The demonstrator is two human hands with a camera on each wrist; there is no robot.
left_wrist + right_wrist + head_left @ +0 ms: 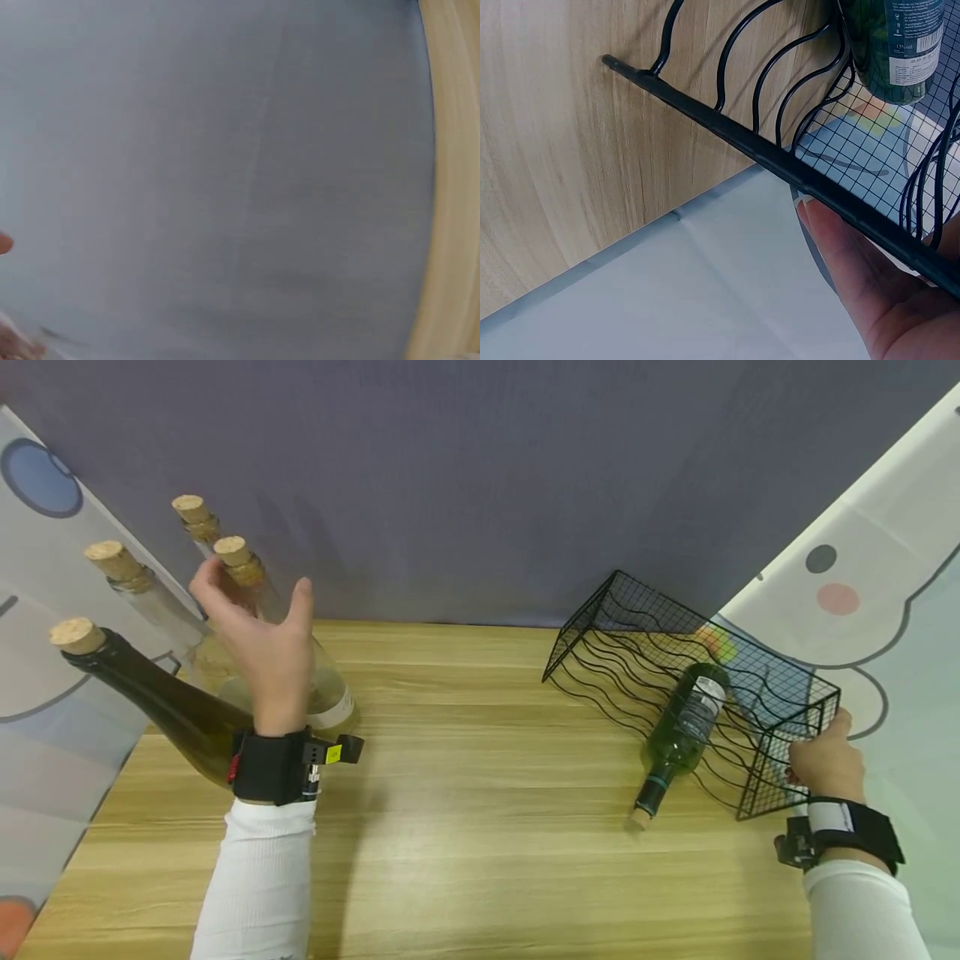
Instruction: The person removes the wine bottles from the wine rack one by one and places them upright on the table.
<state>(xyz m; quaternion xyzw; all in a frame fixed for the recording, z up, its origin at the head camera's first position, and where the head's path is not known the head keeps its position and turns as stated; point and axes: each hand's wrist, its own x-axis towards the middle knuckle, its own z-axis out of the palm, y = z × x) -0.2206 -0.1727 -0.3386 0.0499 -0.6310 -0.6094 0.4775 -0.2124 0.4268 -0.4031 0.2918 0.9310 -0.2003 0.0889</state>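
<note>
My left hand (264,639), slightly blurred, is at the neck of a clear corked bottle (330,689). Its thumb stands apart from the fingers, which partly cover the neck; contact is unclear. In the left wrist view only a fingertip (4,243) shows at the edge. At the right, my right hand (831,762) grips the near end of a black wire wine rack (797,739). Close up, its thumb (832,232) lies along the rack's end bar (780,161). A green wine bottle (684,727) lies in the rack, its corked neck pointing toward me.
Beside my left hand stand a dark corked bottle (161,697) and two more clear ones, a front bottle (168,610) and a back bottle (197,518). A wooden table (480,777) lies beneath everything. Behind it rises a grey backdrop (450,485), with printed cloth at both sides.
</note>
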